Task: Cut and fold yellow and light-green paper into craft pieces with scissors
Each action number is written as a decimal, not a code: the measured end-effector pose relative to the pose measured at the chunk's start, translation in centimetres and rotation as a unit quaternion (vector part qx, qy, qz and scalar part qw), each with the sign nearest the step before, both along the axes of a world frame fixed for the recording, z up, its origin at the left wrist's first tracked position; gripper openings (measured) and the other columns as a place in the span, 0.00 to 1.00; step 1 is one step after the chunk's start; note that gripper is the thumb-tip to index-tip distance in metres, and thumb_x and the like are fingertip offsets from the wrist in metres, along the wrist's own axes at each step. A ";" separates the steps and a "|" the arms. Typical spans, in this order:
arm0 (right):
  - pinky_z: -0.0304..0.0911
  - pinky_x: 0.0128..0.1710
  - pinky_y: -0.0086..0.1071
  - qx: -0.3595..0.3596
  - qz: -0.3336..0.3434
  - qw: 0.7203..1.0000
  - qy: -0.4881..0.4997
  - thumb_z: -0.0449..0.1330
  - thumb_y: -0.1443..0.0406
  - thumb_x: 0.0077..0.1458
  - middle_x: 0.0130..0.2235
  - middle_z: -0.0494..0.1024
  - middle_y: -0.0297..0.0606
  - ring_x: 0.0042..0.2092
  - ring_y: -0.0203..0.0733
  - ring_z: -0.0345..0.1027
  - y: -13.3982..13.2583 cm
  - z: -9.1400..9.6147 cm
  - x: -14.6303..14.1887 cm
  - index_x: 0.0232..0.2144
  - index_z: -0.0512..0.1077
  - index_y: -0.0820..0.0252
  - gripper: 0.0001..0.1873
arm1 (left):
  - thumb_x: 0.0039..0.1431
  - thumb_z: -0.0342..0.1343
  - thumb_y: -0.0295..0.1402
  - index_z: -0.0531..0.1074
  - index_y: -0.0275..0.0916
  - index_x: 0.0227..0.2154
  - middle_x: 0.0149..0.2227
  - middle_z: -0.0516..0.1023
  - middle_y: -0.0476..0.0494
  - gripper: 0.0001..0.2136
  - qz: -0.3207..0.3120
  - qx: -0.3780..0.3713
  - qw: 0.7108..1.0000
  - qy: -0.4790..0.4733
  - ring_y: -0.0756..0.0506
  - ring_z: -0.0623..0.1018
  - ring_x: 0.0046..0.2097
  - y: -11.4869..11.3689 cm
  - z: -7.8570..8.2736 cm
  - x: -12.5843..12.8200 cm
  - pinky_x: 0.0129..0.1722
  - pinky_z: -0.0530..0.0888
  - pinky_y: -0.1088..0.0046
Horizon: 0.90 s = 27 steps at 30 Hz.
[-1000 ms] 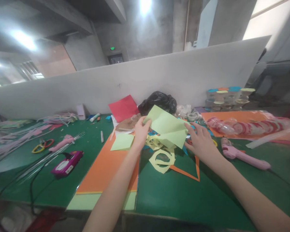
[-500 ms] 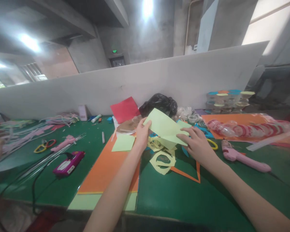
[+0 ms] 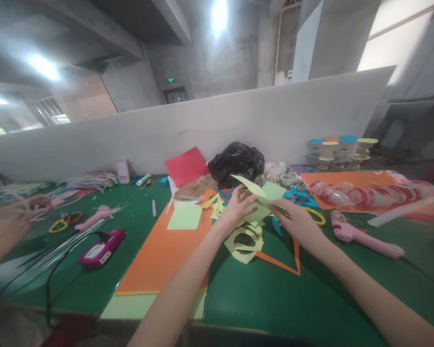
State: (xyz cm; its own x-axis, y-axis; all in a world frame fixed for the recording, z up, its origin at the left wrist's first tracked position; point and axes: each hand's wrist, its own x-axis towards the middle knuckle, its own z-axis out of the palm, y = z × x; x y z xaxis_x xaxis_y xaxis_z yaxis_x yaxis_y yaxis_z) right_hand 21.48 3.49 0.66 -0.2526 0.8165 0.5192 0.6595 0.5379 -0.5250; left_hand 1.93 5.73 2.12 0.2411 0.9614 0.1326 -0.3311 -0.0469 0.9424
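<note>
A pale green sheet of paper [image 3: 255, 189] is held between my two hands above the table, bent and seen nearly edge-on. My left hand [image 3: 237, 208] is closed on its left part, with the fingers curled beneath the sheet. At the sheet's right end, my right hand [image 3: 292, 219] pinches it; the thumb side is partly hidden. Below the hands lie pale yellow paper offcuts [image 3: 245, 241] with a round hole and a thin orange paper strip [image 3: 278, 264]. A square pale green sheet [image 3: 185, 215] rests on the orange paper stack [image 3: 166, 262] to the left.
A pink glue gun [image 3: 367, 238] lies at right, near yellow-handled scissors [image 3: 317, 217]. Behind are a black plastic bag [image 3: 237, 164] and red paper [image 3: 187, 166]. At left, a co-worker's hand [image 3: 7, 231] is near scissors [image 3: 65, 222] and a purple device [image 3: 101, 248].
My left hand has moved right and down, closer to my right hand. The green sheet has bent and turned from broad view to nearly edge-on. The co-worker's hand reaches further in at left.
</note>
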 end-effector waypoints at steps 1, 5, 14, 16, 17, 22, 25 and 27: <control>0.68 0.45 0.38 -0.032 0.002 0.999 0.028 0.49 0.60 0.64 0.45 0.80 0.43 0.45 0.48 0.73 0.0 0.1 -0.1 0.43 0.76 0.58 0.17 | 0.52 0.68 0.39 0.61 0.44 0.57 0.60 0.67 0.34 0.31 0.002 0.004 1.000 0.003 0.41 0.74 0.56 0.1 -0.2 0.1 0.56 0.72 0.54; 0.69 0.42 0.38 -0.083 0.018 0.992 0.089 0.50 0.57 0.60 0.44 0.81 0.41 0.44 0.49 0.74 -0.1 0.4 -0.4 0.42 0.78 0.58 0.19 | 0.50 0.69 0.38 0.63 0.42 0.55 0.59 0.67 0.33 0.31 0.005 0.022 0.999 0.036 0.41 0.75 0.55 0.2 -0.7 0.5 0.57 0.71 0.54; 0.65 0.35 0.35 -0.104 0.018 0.990 0.097 0.52 0.49 0.59 0.34 0.80 0.39 0.35 0.47 0.71 -0.4 0.3 -0.9 0.40 0.77 0.60 0.24 | 0.54 0.65 0.41 0.71 0.38 0.43 0.50 0.78 0.38 0.18 0.023 0.072 0.995 0.060 0.42 0.78 0.50 -1.0 0.1 1.1 0.54 0.74 0.60; 0.62 0.30 0.34 -0.114 -0.008 0.989 0.098 0.52 0.47 0.58 0.28 0.76 0.37 0.29 0.45 0.67 -0.4 0.3 -1.0 0.36 0.75 0.60 0.24 | 0.53 0.65 0.43 0.73 0.38 0.42 0.46 0.80 0.40 0.17 0.041 0.075 0.994 0.068 0.44 0.79 0.47 -0.8 0.1 1.1 0.52 0.75 0.62; 0.60 0.28 0.33 -0.116 -0.028 0.988 0.098 0.52 0.46 0.58 0.25 0.74 0.36 0.28 0.44 0.66 -0.4 0.4 -1.0 0.32 0.73 0.59 0.24 | 0.53 0.65 0.43 0.73 0.38 0.41 0.44 0.80 0.41 0.17 0.050 0.075 0.993 0.071 0.44 0.79 0.46 -0.6 0.0 1.0 0.50 0.75 0.63; 0.57 0.27 0.31 -0.122 -0.107 0.980 0.115 0.53 0.42 0.54 0.23 0.69 0.33 0.27 0.41 0.62 -0.3 0.6 -0.6 0.25 0.61 0.55 0.24 | 0.52 0.64 0.44 0.72 0.38 0.38 0.37 0.78 0.45 0.16 0.072 0.072 0.992 0.075 0.48 0.77 0.39 -0.2 0.0 0.7 0.39 0.76 0.73; 0.59 0.29 0.31 -0.110 -0.062 0.981 0.145 0.54 0.43 0.55 0.25 0.68 0.32 0.29 0.40 0.61 -0.4 0.7 -0.6 0.26 0.61 0.55 0.23 | 0.54 0.62 0.46 0.71 0.39 0.36 0.34 0.75 0.49 0.15 0.086 0.069 0.990 0.084 0.51 0.75 0.35 0.0 -0.3 0.6 0.34 0.74 0.76; 0.58 0.29 0.30 -0.104 -0.036 0.981 0.162 0.54 0.43 0.56 0.25 0.66 0.31 0.29 0.39 0.60 -0.5 0.6 -0.8 0.25 0.62 0.56 0.24 | 0.57 0.59 0.48 0.70 0.39 0.34 0.31 0.72 0.50 0.16 0.099 0.068 0.989 0.090 0.51 0.73 0.33 0.1 -0.6 0.6 0.33 0.73 0.77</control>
